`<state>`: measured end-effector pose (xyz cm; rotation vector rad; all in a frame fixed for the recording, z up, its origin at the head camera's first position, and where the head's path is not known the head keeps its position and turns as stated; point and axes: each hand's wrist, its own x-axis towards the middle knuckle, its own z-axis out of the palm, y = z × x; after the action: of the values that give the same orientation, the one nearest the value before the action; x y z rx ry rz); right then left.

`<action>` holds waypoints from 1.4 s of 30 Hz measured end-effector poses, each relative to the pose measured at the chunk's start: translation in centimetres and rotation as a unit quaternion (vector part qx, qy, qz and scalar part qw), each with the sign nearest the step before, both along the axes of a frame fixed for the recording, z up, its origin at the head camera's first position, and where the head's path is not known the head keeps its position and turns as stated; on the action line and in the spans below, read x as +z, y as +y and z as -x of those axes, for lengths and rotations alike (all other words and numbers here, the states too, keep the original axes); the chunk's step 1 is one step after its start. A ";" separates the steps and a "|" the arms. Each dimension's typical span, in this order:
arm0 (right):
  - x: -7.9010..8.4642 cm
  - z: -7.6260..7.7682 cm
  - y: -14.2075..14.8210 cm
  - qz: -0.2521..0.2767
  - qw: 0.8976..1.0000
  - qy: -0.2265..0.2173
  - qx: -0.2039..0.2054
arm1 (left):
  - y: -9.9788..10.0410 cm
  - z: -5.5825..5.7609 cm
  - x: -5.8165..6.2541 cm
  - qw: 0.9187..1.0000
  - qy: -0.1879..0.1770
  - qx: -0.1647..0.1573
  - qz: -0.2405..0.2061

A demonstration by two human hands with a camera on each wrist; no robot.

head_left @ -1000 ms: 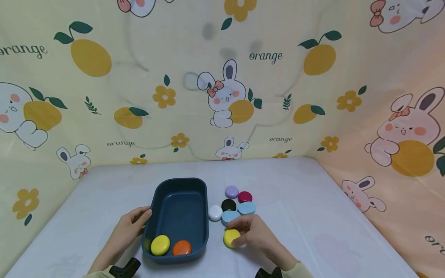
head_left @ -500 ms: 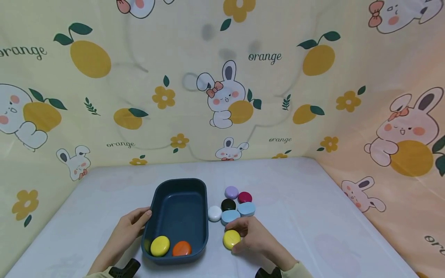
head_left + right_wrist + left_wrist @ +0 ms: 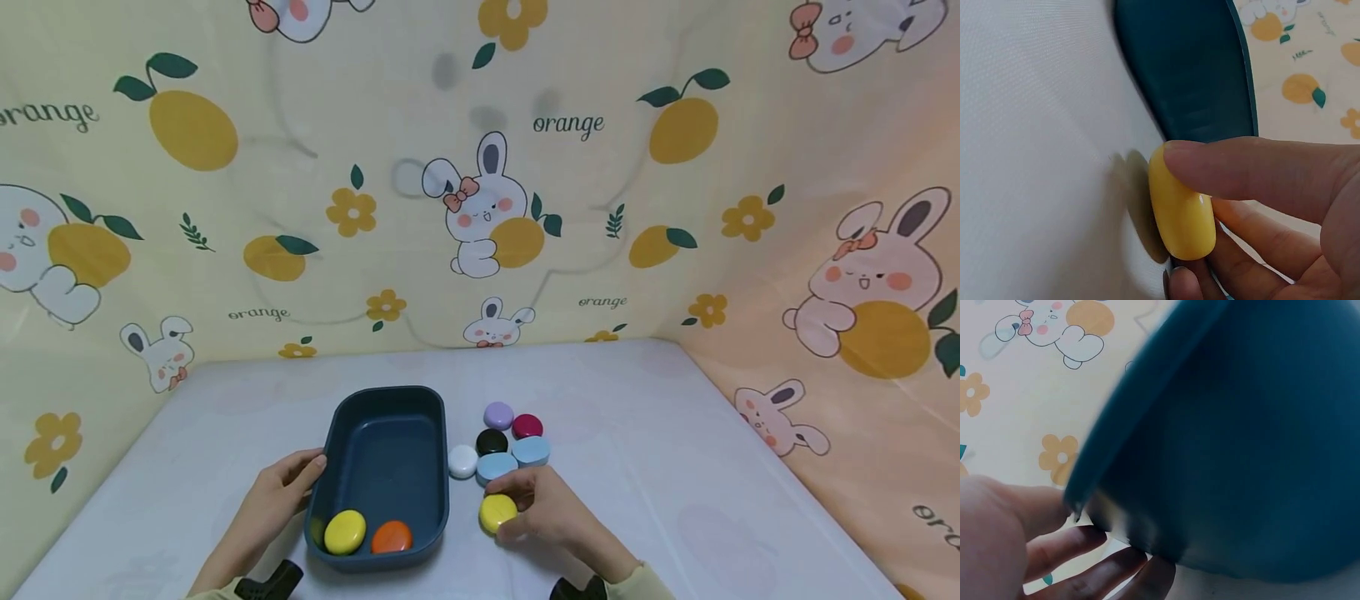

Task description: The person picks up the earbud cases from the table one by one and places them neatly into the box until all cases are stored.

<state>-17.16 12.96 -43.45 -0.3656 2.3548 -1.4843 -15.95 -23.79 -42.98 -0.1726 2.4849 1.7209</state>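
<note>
In the head view, my right hand (image 3: 551, 512) pinches a glossy yellow disc (image 3: 498, 514) by its edge, just right of the dark blue tray (image 3: 447, 467). The right wrist view has the thumb (image 3: 1235, 165) on one edge of this thick, rounded disc, fingers on the opposite side, close over the white tabletop. My left hand (image 3: 277, 492) rests against the tray's left side. From the left wrist, its thumb shows at the rim and its fingers (image 3: 1091, 575) along the outer wall. Inside the tray's near end lie another yellow disc (image 3: 345, 532) and an orange disc (image 3: 392, 537).
Right of the tray sits a cluster: white disc (image 3: 462, 461), black disc (image 3: 492, 442), lilac disc (image 3: 498, 415), dark red disc (image 3: 527, 427) and two light blue pieces (image 3: 497, 468). A patterned cloth (image 3: 360, 275) hangs behind and beside the white table (image 3: 637, 433).
My right thumb has slid from over the yellow disc to its near edge, so more of its face shows. The left hand and tray stay in place.
</note>
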 end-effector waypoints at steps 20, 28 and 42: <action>0.4 0.1 0.1 0.040 0.999 -0.014 -0.019 | -0.1 0.0 -0.1 1.000 0.000 0.004 -0.003; 0.5 0.2 0.2 0.052 0.998 -0.005 -0.025 | -0.2 0.1 0.1 1.000 0.002 0.001 0.003; 0.8 0.0 0.2 0.071 0.996 0.004 -0.053 | -0.1 -0.1 -0.1 1.000 0.002 0.010 -0.009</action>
<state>-17.18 13.11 -42.64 -0.2841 2.3144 -1.7072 -15.80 -23.92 -43.09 -0.1916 2.4774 1.7535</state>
